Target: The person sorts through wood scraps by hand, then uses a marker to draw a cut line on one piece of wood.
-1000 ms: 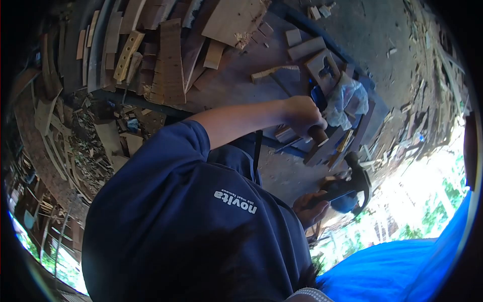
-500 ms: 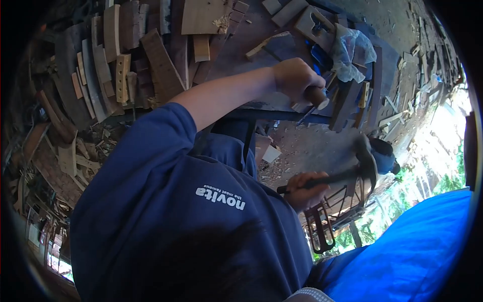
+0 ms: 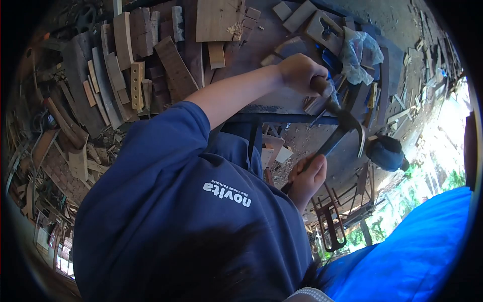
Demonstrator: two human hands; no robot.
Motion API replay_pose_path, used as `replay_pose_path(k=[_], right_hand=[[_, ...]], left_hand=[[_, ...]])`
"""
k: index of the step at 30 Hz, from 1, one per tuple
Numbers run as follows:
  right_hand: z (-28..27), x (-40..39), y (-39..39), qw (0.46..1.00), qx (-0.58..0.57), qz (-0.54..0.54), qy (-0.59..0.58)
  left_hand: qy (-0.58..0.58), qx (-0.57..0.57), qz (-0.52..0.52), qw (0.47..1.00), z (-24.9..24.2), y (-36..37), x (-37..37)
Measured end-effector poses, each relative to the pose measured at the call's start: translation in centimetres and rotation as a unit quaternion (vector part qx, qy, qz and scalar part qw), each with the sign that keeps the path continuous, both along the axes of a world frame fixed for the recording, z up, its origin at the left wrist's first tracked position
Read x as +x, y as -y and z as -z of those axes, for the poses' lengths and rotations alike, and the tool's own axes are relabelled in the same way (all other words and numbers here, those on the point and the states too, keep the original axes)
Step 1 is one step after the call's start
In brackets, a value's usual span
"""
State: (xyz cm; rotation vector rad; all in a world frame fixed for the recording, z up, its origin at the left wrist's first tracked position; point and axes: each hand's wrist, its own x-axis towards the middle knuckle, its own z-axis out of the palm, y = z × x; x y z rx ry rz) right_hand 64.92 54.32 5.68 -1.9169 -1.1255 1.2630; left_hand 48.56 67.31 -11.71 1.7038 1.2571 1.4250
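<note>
Right of centre, the left hand (image 3: 300, 73) has its fingers wrapped round a wooden handle (image 3: 320, 85) over the desk (image 3: 266, 106); below, the right hand (image 3: 308, 177) grips a hammer (image 3: 346, 124), its head apparently touching the handle's end.

My bench (image 3: 257, 43): dark top. To my L, planks (image 3: 176, 68) in rough rows, incl. lt. strip (image 3: 137, 85) w/ line of holes. Wide board (image 3: 216, 20) nr. middle, shavings (image 3: 235, 30) on 1 corner. Far side: 2 sm. blocks (image 3: 300, 16), block w/ cutout (image 3: 322, 30), plastic bag (image 3: 358, 56) beside it. Flr (image 3: 302, 138): pale offcut (image 3: 284, 154), chips.
</note>
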Motion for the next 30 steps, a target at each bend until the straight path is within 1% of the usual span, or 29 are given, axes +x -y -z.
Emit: replay_pose_path(k=[1,2,3,5,6,8,10,13,16,20,23,30], right_hand=[[-0.7,-0.5,-0.4,0.996,-0.077,0.042,0.020],[-1.1,-0.1,-0.6,0.999,-0.027,0.035,-0.006],[-1.4,0.4,-1.0,0.999,-0.035,0.029,-0.008],[-3.7,0.1,-2.2,0.992,0.074,0.085,-0.053],[-4.2,0.3,-2.6,0.993,0.069,0.085,-0.049],[-4.7,0.9,-3.8,0.983,0.164,0.052,-0.060],[-4.5,1.4,-4.5,0.985,0.162,0.044,-0.049],[-3.9,2.2,-4.8,0.989,0.144,0.032,-0.033],[-3.4,2.8,-4.4,0.992,0.123,0.025,-0.022],[-3.1,3.2,-4.3,0.992,0.125,0.005,-0.014],[-2.8,3.4,-4.3,0.992,0.128,-0.016,-0.001],[-2.4,3.5,-4.2,0.992,0.123,-0.021,-0.026]], left_hand=[[0.003,-0.010,-0.030,0.999,0.5,-0.1,-0.8],[-0.005,-0.010,-0.041,0.999,0.5,-0.5,-1.5],[0.010,0.003,-0.044,0.999,0.4,-0.4,-1.4],[0.033,0.002,-0.044,0.999,0.3,0.9,-0.7],[0.029,0.004,-0.038,0.999,0.0,0.9,-0.7],[0.027,0.009,-0.036,0.999,-0.8,0.3,-0.5],[0.003,0.039,-0.013,0.999,-1.8,0.3,0.3],[0.011,0.018,-0.023,1.000,-2.5,0.2,1.6],[0.003,-0.001,-0.013,1.000,-2.6,0.0,1.4],[-0.001,-0.004,-0.018,1.000,-2.4,-0.1,1.2],[-0.006,0.019,-0.013,1.000,-2.5,-0.5,1.2],[-0.002,0.007,-0.023,1.000,-2.1,-1.2,0.7]])
